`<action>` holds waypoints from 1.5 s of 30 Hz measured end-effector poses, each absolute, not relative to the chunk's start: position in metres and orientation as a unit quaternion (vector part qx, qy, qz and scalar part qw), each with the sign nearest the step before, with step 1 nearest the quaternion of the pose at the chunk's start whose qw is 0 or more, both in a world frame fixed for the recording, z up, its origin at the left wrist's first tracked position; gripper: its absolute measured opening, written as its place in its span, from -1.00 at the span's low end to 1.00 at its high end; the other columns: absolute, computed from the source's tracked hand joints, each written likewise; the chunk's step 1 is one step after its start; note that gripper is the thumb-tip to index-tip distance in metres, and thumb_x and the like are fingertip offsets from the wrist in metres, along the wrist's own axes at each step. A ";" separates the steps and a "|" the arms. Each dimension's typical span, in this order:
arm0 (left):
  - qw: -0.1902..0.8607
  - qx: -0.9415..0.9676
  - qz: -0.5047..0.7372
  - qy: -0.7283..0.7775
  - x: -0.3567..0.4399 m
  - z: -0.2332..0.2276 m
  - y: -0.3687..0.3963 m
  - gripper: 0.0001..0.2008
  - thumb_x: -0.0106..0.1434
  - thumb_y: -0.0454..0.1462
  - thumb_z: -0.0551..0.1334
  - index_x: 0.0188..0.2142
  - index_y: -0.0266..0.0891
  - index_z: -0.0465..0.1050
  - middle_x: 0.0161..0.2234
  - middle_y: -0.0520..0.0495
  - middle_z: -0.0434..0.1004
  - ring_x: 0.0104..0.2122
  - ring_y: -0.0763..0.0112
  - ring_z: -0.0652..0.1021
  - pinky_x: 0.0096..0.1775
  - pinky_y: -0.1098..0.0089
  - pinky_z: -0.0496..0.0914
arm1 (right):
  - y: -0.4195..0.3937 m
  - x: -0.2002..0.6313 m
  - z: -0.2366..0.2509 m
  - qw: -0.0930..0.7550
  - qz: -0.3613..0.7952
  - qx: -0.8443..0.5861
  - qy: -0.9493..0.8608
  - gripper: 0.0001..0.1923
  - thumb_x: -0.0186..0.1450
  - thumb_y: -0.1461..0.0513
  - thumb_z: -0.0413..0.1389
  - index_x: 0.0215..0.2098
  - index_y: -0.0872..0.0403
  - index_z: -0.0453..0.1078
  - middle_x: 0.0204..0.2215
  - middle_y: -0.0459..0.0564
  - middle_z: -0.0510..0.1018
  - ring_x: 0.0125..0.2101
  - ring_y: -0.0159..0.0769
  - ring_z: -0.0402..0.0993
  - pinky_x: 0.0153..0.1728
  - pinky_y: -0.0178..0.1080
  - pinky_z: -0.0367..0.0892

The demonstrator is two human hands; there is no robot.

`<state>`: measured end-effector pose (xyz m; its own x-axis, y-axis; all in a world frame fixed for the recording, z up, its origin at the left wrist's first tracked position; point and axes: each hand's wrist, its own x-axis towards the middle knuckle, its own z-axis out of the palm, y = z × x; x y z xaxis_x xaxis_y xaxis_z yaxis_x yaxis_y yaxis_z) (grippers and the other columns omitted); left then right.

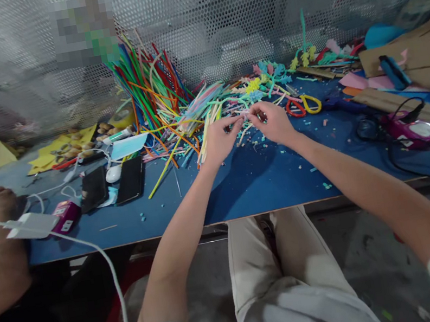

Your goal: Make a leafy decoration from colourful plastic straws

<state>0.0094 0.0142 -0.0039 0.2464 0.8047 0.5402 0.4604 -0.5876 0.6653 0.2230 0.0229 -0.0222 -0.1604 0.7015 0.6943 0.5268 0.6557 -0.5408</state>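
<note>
My left hand (220, 137) and right hand (272, 121) meet over the table (252, 187), each grip pinched narrow on the ends of one short pale stem (247, 116) stretched between them. Beyond my grip lies the stem pile (189, 105); scissors (303, 105) sit just right of it.

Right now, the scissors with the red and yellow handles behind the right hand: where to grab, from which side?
Take the scissors by the two handle loops, coming from above and the near side. They lie flat on the blue table, loops facing the person, just beyond the right hand; the blades seem to point away into the pipe-cleaner pile, probably awkward to reach.
</note>
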 end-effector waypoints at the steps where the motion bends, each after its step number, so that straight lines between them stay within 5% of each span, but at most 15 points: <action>1: 0.180 0.765 0.453 0.421 0.008 -0.004 0.015 -0.73 0.47 -0.08 0.32 -0.06 -0.10 0.79 -0.14 -0.08 0.81 -0.23 0.24 0.71 -0.11 0.26 0.54 | 0.024 0.224 -0.022 0.508 0.087 -0.410 -0.753 -0.77 0.50 0.04 0.10 -0.18 -0.01 0.47 -0.28 0.03 0.62 -0.33 -0.20 0.45 -0.19 -0.12 0.36; 4: 0.123 0.779 0.436 0.434 0.003 -0.001 0.017 -0.80 0.43 -0.11 0.38 -0.16 -0.07 0.79 -0.23 -0.04 0.80 -0.30 0.26 0.64 -0.15 0.24 0.50 | 0.027 0.228 -0.023 0.504 0.084 -0.434 -0.742 -0.73 0.52 0.01 0.07 -0.16 0.00 0.47 -0.26 0.05 0.63 -0.34 -0.20 0.45 -0.21 -0.12 0.35; 9: 0.015 0.812 0.371 0.450 -0.002 0.005 0.016 -0.92 0.37 -0.22 0.42 -0.25 -0.06 0.76 -0.25 -0.02 0.79 -0.15 0.18 0.64 0.01 0.19 0.47 | 0.031 0.234 -0.024 0.457 0.076 -0.453 -0.762 -0.66 0.55 -0.01 0.01 -0.18 0.01 0.47 -0.28 0.07 0.64 -0.30 -0.13 0.50 -0.24 -0.11 0.31; 12: 0.012 0.820 0.366 0.440 -0.005 0.003 0.019 -0.91 0.38 -0.28 0.39 -0.19 -0.09 0.73 -0.21 -0.02 0.78 -0.14 0.20 0.64 0.00 0.21 0.47 | 0.029 0.232 -0.022 0.425 0.098 -0.443 -0.783 -0.63 0.56 0.01 -0.01 -0.26 0.02 0.47 -0.39 0.02 0.61 -0.39 -0.19 0.45 -0.29 -0.14 0.26; 17: 0.008 0.840 0.363 0.404 -0.009 -0.003 0.029 -0.78 0.39 -0.33 0.36 0.00 -0.13 0.67 -0.15 -0.04 0.79 -0.11 0.22 0.66 0.03 0.23 0.45 | 0.025 0.226 -0.020 0.407 0.123 -0.398 -0.813 -0.78 0.49 0.08 0.13 -0.15 0.03 0.52 -0.25 0.03 0.67 -0.40 -0.24 0.42 -0.27 -0.17 0.26; 31: -0.028 0.909 0.285 0.303 -0.018 -0.012 0.040 -0.72 0.54 -0.08 0.28 0.10 -0.13 0.60 -0.13 -0.11 0.75 -0.05 0.21 0.66 0.04 0.20 0.44 | 0.030 0.227 -0.023 0.350 0.229 -0.340 -0.842 -0.74 0.46 0.03 0.24 -0.14 0.03 0.65 -0.24 0.06 0.72 -0.29 -0.18 0.54 -0.16 -0.11 0.39; 38: -0.131 0.919 0.236 0.288 -0.017 -0.001 0.031 -0.39 0.54 0.09 0.20 0.41 -0.15 0.41 0.02 -0.21 0.73 0.04 0.10 0.63 0.10 0.15 0.36 | 0.030 0.230 -0.025 0.322 0.356 -0.323 -0.816 -0.70 0.45 -0.03 0.24 -0.17 0.03 0.52 -0.32 -0.02 0.61 -0.33 -0.24 0.46 -0.21 -0.15 0.36; 45: -0.142 0.919 0.238 0.279 -0.017 0.006 0.024 -0.22 0.51 0.28 0.03 0.44 -0.16 0.37 0.02 -0.24 0.71 0.04 0.07 0.61 0.13 0.13 0.35 | 0.033 0.230 -0.027 0.309 0.494 -0.256 -0.771 -0.66 0.39 -0.04 0.32 -0.24 0.04 0.45 -0.34 -0.09 0.49 -0.32 -0.31 0.37 -0.21 -0.18 0.30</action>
